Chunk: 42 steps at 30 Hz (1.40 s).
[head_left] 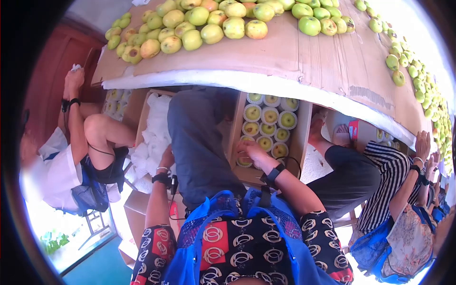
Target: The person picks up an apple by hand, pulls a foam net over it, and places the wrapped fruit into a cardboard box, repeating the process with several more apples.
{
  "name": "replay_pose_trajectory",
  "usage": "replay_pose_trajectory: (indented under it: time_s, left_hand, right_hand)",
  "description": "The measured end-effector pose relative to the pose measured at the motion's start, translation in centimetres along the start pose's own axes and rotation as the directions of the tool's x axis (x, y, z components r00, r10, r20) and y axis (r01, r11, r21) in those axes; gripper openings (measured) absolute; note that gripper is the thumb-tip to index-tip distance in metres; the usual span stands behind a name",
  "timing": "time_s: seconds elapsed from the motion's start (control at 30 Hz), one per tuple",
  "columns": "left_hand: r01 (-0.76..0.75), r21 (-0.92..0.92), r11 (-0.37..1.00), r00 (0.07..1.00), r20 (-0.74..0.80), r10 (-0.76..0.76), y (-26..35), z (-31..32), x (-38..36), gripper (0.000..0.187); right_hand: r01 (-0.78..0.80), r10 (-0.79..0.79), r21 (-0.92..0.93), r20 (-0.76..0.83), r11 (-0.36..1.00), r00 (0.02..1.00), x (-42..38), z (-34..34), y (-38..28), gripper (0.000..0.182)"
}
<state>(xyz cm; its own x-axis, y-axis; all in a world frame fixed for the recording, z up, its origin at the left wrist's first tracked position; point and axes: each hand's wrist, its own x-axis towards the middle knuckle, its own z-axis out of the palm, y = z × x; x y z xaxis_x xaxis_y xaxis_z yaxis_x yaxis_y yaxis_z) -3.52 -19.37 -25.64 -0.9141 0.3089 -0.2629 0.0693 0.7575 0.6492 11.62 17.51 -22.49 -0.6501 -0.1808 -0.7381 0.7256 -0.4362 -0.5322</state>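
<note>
Hands apart: the right hand (254, 153) bends onto netted apples (270, 116) near the carton's (304, 126) near-left corner, the left hand (166, 159) beside white foam nets (154, 118); I cannot tell what either holds. Netted apples stand end-up; the carton runs lengthwise beneath the worktop's (266, 57) front edge, loose apples (192, 40) above.

Reaching forward and down with bare right hand (253, 153), fingers (244, 148) partly bent, right forearm (299, 191) slanting inward, black band (273, 175) around right wrist (271, 167), stretching bare left hand (167, 157) ahead, pale bracelet (163, 168) and second black band (161, 179) around left wrist (162, 173), left finger pose hard to make out
</note>
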Motion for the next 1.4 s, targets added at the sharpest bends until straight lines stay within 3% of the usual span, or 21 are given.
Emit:
replay_pose_trajectory:
  time_s: [0.1, 0.17, 0.23, 0.27, 0.37, 0.5, 0.7, 0.73, 0.77, 0.8, 0.83, 0.87, 0.93, 0.97, 1.03, 1.1, 1.17, 1.23, 1.3, 1.33, 1.4]
  left_hand:
    - [0.064, 0.135, 0.989, 0.998, -0.026, -0.061, -0.1, -0.1, 0.2, 0.045]
    - [0.066, 0.196, 0.978, 0.991, -0.125, -0.042, 1.0, -0.3, -0.8, 0.046]
    - [0.125, 0.438, 0.890, 0.954, -0.299, 0.013, 1.7, 0.0, -1.7, 0.046]
    - [0.150, 0.419, 0.895, 0.986, -0.128, -0.105, 1.7, -0.5, -1.5, 0.050]
    - [0.069, 0.421, 0.904, 0.988, 0.098, -0.121, -1.5, 0.0, -1.3, 0.053]
    - [0.243, 0.345, 0.906, 0.959, 0.052, -0.277, 2.5, -1.3, -2.6, 0.051]
    - [0.185, 0.303, 0.935, 0.932, -0.355, -0.070, 9.4, -5.9, -4.2, 0.037]
    - [-0.011, 0.240, 0.971, 0.873, -0.471, 0.127, 9.7, -6.4, -4.2, 0.030]
    - [0.005, 0.255, 0.967, 0.864, -0.487, 0.124, 10.0, -7.0, -4.4, 0.030]
    - [0.000, -0.089, 0.996, 0.897, -0.440, -0.039, 12.9, -8.0, -4.9, 0.026]
    - [0.012, -0.420, 0.907, 0.921, -0.349, -0.174, 15.7, -8.9, -5.7, 0.023]
    - [-0.101, -0.638, 0.763, 0.940, -0.313, -0.137, 18.2, -9.3, -6.3, 0.021]
    - [-0.225, -0.878, 0.423, 0.958, -0.279, -0.069, 23.2, -9.1, -6.9, 0.020]
    - [-0.239, -0.873, 0.425, 0.954, -0.293, -0.065, 24.9, -8.7, -7.0, 0.020]
    - [-0.125, -0.971, 0.202, 0.991, -0.111, 0.080, 27.7, -7.4, -7.1, 0.021]
    - [-0.023, -0.988, 0.155, 0.994, -0.007, 0.105, 30.7, -5.6, -7.1, 0.024]
    - [0.093, -0.990, 0.109, 0.987, 0.106, 0.122, 32.3, -3.1, -7.3, 0.027]
    - [0.076, -0.961, 0.265, 0.964, 0.139, 0.228, 32.9, -1.3, -7.0, 0.034]
    - [0.057, -0.954, 0.295, 0.972, 0.121, 0.203, 32.8, 0.4, -6.7, 0.037]
    - [0.010, -0.938, 0.347, 0.971, 0.092, 0.221, 32.3, 1.2, -6.6, 0.036]
    - [-0.089, -0.912, 0.400, 0.966, 0.019, 0.258, 31.9, 2.4, -6.3, 0.031]
  right_hand:
    - [0.015, -0.018, 0.072, 0.037, 0.997, 0.999, -1.1, 1.2, 0.5, 0.009]
    - [-0.013, 0.012, 0.137, 0.011, 0.990, 1.000, -2.8, 2.1, -0.5, 0.013]
    - [-0.013, 0.011, 0.121, 0.016, 0.993, 1.000, -2.6, 2.0, -0.2, 0.015]
    - [-0.016, 0.015, 0.121, 0.005, 0.993, 1.000, -2.6, 1.8, 0.2, 0.017]
    - [-0.004, 0.003, 0.109, 0.013, 0.994, 1.000, -2.8, 2.0, 0.0, 0.020]
    - [-0.011, 0.008, 0.148, 0.019, 0.989, 1.000, -4.3, 3.0, -1.0, 0.016]
    - [0.052, -0.058, 0.163, 0.033, 0.985, 0.998, -4.3, 0.9, -1.3, 0.020]
    - [0.086, -0.095, 0.192, 0.035, 0.978, 0.995, -5.0, 0.5, -1.9, 0.023]
    - [0.118, -0.132, 0.220, 0.049, 0.968, 0.990, -5.5, 0.4, -2.6, 0.025]
    - [0.128, -0.139, 0.222, 0.036, 0.967, 0.990, -6.1, 0.3, -3.4, 0.027]
    - [0.133, -0.143, 0.224, 0.031, 0.966, 0.989, -6.8, 0.4, -3.9, 0.028]
    - [0.126, -0.146, 0.221, 0.074, 0.967, 0.987, -7.2, 0.6, -4.4, 0.028]
    - [0.239, -0.261, 0.229, 0.071, 0.944, 0.963, -8.4, 0.5, -5.7, 0.028]
    - [0.246, -0.269, 0.225, 0.081, 0.943, 0.960, -8.7, 0.9, -6.4, 0.028]
    - [0.383, -0.397, 0.198, 0.038, 0.902, 0.917, -10.1, 1.9, -7.6, 0.026]
    - [0.462, -0.470, 0.164, 0.012, 0.871, 0.882, -11.7, 2.9, -8.9, 0.027]
    - [0.598, -0.623, 0.178, 0.190, 0.782, 0.759, -12.5, 3.3, -9.6, 0.029]
    - [0.622, -0.668, 0.253, 0.182, 0.741, 0.722, -12.9, 3.9, -9.6, 0.031]
    - [0.685, -0.749, 0.309, 0.192, 0.660, 0.634, -13.3, 4.1, -9.8, 0.031]
    - [0.760, -0.780, 0.183, 0.204, 0.624, 0.592, -13.2, 3.5, -9.7, 0.031]
    - [0.771, -0.804, 0.232, 0.116, 0.592, 0.583, -13.6, 3.5, -9.5, 0.031]
